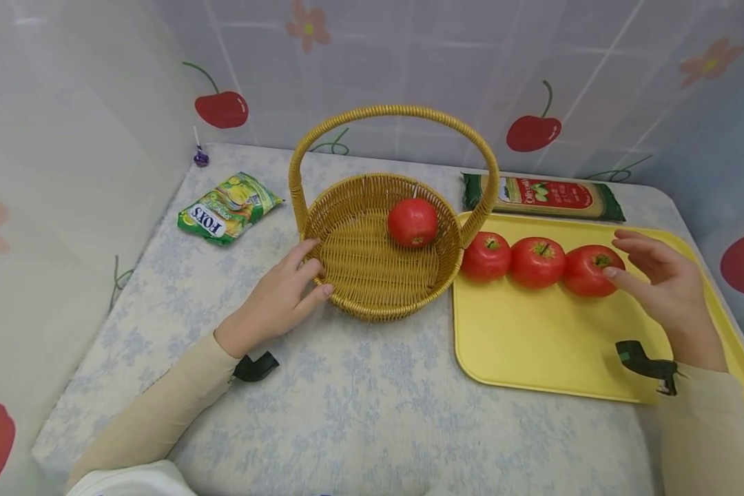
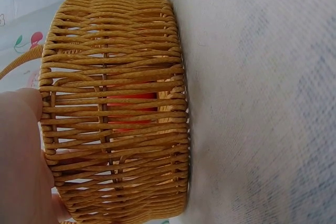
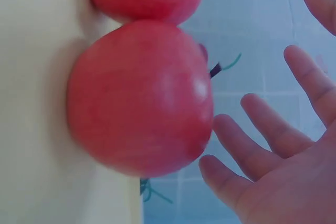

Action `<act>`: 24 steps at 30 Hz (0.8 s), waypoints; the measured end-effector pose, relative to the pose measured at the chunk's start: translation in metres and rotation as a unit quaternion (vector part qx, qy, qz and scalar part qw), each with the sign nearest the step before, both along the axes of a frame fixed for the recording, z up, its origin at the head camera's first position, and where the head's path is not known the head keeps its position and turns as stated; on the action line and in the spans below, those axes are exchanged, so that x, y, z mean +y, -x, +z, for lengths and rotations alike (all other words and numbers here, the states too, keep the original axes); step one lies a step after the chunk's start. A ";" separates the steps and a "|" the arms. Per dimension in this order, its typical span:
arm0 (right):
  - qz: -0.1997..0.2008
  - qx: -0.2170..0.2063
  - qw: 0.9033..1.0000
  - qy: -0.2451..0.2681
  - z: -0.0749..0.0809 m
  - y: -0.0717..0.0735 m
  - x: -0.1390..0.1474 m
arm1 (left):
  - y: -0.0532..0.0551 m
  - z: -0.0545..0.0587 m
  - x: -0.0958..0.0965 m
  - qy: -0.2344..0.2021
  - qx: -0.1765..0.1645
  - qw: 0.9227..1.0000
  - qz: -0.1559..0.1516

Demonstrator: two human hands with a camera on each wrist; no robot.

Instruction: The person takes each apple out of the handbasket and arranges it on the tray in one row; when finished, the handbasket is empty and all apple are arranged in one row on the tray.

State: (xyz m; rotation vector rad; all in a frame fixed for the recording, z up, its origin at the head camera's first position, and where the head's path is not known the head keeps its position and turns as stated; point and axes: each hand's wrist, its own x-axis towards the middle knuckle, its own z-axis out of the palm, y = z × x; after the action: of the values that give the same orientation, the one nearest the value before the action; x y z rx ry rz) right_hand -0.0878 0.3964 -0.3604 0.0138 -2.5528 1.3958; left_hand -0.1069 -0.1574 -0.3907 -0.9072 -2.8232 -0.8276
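A round wicker basket [image 1: 372, 303] with a tall arched handle holds one red apple [image 1: 412, 222]. My left hand [image 1: 285, 289] grips the near-left part of its rim; in the left wrist view, fingers [image 2: 39, 187] show at the rim and partly behind the weave. Three more red apples stand in a row on a yellow tray [image 1: 521, 344]: a left one [image 1: 486, 256], a middle one [image 1: 536, 262] and a right one [image 1: 592, 270]. My right hand [image 1: 676, 296] is spread beside the right apple, its palm bare in the right wrist view.
Left of the basket lies a green and yellow FOX'S bag [image 1: 228, 208], with a purple-wrapped lollipop [image 1: 201, 157] behind it. A green and red packet [image 1: 545, 198] lies behind the tray. The patterned wall [image 1: 397, 83] rises along the table's back edge.
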 end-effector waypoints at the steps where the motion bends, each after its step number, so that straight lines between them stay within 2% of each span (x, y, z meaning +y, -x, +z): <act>1: 0.007 0.005 1.000 -0.003 0.002 -0.001 -0.002 | 0.000 0.000 0.000 0.001 -0.002 1.000 -0.001; 7: 0.040 0.001 0.997 -0.067 0.018 0.000 -0.016 | -0.002 0.000 0.001 0.000 -0.005 1.000 -0.002; 16: 0.098 0.011 0.985 -0.143 0.051 0.002 -0.051 | -0.002 0.001 0.001 -0.003 0.005 1.000 -0.001; 19: 0.137 0.042 0.976 -0.167 0.060 0.005 -0.066 | -0.001 0.001 0.000 0.001 0.002 1.000 -0.001; 24: 0.215 0.089 0.951 -0.205 0.076 0.012 -0.096 | -0.001 0.000 0.000 0.003 -0.002 1.000 0.002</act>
State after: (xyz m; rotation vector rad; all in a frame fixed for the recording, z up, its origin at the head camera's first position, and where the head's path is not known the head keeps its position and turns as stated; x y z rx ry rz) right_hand -0.0999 0.3007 -0.2846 0.7699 -2.7302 0.8907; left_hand -0.1064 -0.1578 -0.3902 -0.9020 -2.8318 -0.8233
